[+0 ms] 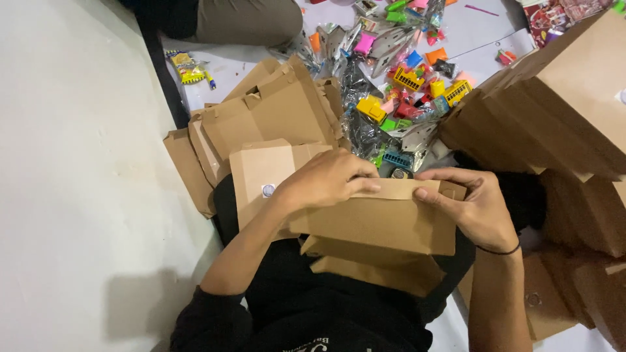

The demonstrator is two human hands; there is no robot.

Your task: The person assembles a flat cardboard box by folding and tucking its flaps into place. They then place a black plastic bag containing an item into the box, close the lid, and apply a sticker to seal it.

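1. On the lap, at the centre of the head view, a brown cardboard box [381, 225] is held; it is flat-sided, plain kraft brown, with the top flap folded down along its upper edge.
2. The left hand [326, 179] is laid over the upper left corner of the box, fingers curled down onto the flap and pressing it.
3. The right hand [479, 205] is clasped on the upper right corner, thumb on the flap's front, fingers wrapped behind the edge. A dark band is worn on that wrist.
4. More folded cardboard [372, 267] of the same colour is seen under the box, its edges projecting below.
5. A closed box with a small round sticker [264, 176] is noted just left of the held one, partly under the left forearm.
6. Behind it, a heap of flat, unfolded box blanks [261, 114] is spread on the floor.
7. A stack of brown boxes [561, 98] is seen at upper right, with further ones below it at the right edge.
8. Small colourful plastic toys [407, 81] in clear wrappers lie scattered on the floor beyond the box. Contents of the held box cannot be seen.
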